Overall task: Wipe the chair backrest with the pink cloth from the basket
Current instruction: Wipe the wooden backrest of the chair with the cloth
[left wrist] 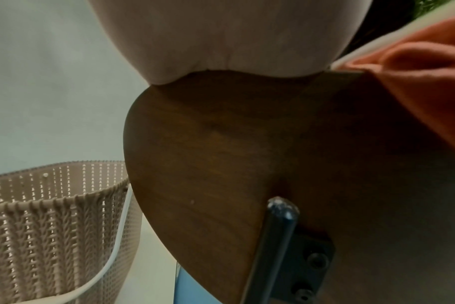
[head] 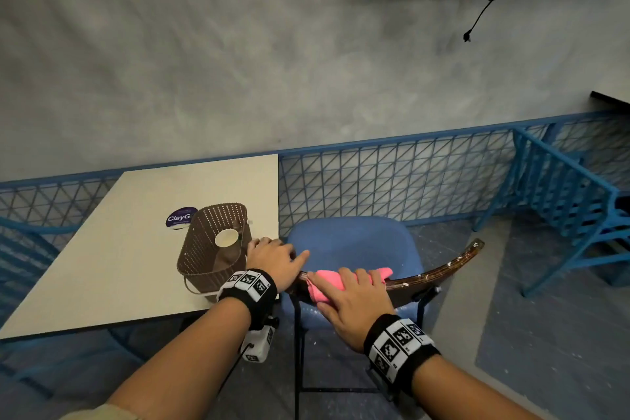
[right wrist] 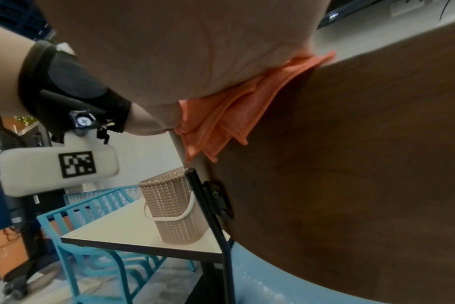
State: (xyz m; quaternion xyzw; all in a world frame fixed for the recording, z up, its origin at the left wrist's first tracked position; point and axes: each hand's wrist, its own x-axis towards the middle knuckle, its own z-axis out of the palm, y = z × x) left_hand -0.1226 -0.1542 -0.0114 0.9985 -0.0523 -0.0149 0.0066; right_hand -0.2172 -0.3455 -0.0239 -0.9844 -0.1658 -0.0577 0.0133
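The brown wooden chair backrest (head: pixel 443 269) curves across the lower middle of the head view, above the blue seat (head: pixel 354 239). My right hand (head: pixel 354 295) holds the folded pink cloth (head: pixel 329 278) against the backrest's top edge, fingers draped over the cloth and thumb behind it. My left hand (head: pixel 272 254) grips the backrest's left end, its thumb pointing right. The left wrist view shows my palm (left wrist: pixel 221 37) resting on the wood (left wrist: pixel 221 164), with the cloth (left wrist: pixel 416 82) at right. In the right wrist view the cloth (right wrist: pixel 229 107) hangs under my palm (right wrist: pixel 169 51). The brown basket (head: pixel 204 259) stands on the table.
The white table (head: pixel 119 266) sits left of the chair and carries the basket, which has a paper cup (head: pixel 226 237) inside, and a purple round sticker (head: pixel 179 217). A blue mesh railing (head: pixel 392 177) runs behind. Blue stairs (head: pixel 562 194) descend at right. Blue chairs (right wrist: pixel 91 216) stand beyond the table.
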